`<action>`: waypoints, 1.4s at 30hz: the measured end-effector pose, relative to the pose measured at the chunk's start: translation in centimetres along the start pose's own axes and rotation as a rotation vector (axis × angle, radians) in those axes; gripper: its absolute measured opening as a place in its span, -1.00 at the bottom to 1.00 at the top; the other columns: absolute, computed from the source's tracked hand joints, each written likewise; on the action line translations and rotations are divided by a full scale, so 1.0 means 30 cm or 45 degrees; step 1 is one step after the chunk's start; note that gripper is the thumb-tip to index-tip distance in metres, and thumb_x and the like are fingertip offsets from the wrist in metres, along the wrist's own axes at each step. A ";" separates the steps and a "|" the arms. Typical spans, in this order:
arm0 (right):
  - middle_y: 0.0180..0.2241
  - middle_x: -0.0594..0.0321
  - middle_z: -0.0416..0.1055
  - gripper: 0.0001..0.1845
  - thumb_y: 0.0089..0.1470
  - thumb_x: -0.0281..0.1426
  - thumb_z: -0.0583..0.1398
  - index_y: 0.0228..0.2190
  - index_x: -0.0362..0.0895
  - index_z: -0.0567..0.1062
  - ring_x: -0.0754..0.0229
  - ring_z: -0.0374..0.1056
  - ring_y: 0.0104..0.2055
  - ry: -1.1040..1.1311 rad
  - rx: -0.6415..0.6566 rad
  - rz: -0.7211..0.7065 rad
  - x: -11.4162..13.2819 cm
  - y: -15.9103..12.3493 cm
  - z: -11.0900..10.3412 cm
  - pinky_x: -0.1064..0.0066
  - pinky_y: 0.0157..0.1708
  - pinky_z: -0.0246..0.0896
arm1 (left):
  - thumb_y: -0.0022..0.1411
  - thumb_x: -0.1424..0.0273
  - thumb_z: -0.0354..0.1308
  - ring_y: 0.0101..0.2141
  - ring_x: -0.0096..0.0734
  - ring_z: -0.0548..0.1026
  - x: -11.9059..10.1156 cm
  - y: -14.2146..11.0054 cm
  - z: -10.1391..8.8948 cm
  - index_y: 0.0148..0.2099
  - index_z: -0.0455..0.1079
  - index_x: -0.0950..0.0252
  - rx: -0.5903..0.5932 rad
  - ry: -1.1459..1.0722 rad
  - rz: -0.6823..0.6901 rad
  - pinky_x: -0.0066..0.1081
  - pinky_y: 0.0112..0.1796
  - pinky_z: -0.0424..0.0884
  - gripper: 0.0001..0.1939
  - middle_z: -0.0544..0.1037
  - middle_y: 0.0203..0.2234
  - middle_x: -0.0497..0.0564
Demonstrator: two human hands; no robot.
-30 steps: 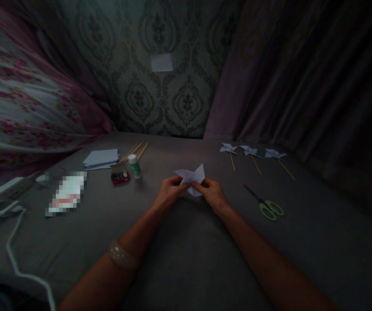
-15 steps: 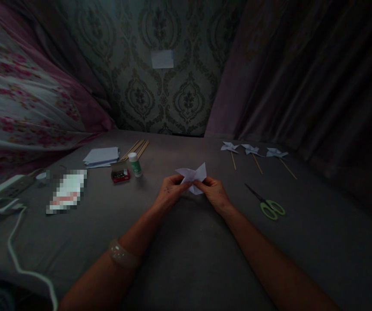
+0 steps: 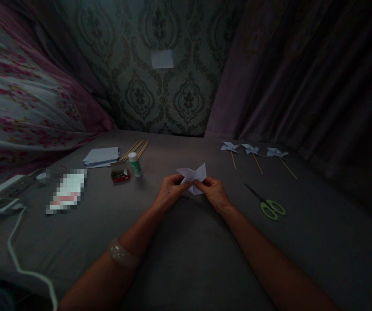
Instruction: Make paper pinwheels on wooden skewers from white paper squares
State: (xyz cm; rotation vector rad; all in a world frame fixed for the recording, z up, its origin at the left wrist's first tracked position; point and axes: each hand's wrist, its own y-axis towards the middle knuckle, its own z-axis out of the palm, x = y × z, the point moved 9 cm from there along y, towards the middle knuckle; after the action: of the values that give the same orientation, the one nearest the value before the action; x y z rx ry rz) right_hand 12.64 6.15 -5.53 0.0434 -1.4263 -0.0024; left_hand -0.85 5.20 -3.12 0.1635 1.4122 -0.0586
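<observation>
Between my two hands is a white paper pinwheel (image 3: 193,174) with folded, pointed blades and no stick showing on it. My left hand (image 3: 172,189) pinches its left side, thumb on the near face and fingers behind. On the right side my right hand (image 3: 214,190) grips it the same way, the two thumbs almost meeting at the lower middle. The fingers behind the paper are partly hidden. To the right of my right hand lie scissors (image 3: 265,203) with green handles, blades slightly apart.
Three pinwheels on sticks (image 3: 252,150) lie at the back right. Further left are a glue stick (image 3: 134,165), a small red box (image 3: 120,173) of metal bits, wooden sticks (image 3: 130,149) and stacked white paper (image 3: 102,156). A power strip (image 3: 7,190) with cables borders the left.
</observation>
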 end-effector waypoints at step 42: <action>-0.56 0.29 0.51 -0.67 -0.45 -0.18 0.43 -0.58 -0.12 0.57 0.25 0.37 -0.50 0.004 -0.060 0.003 -0.001 -0.016 -0.015 0.39 -0.38 0.22 | -0.12 0.29 0.40 -0.38 -0.31 0.52 -0.021 -0.006 0.006 -0.34 0.59 0.34 0.071 0.134 0.027 -0.37 -0.26 0.41 -0.73 0.62 -0.42 0.05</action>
State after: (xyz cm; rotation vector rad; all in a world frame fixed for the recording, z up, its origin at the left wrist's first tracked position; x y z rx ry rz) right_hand 13.10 5.67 -5.65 0.0029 -1.4229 -0.0339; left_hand -0.78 4.96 -2.50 0.2300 1.5144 -0.0727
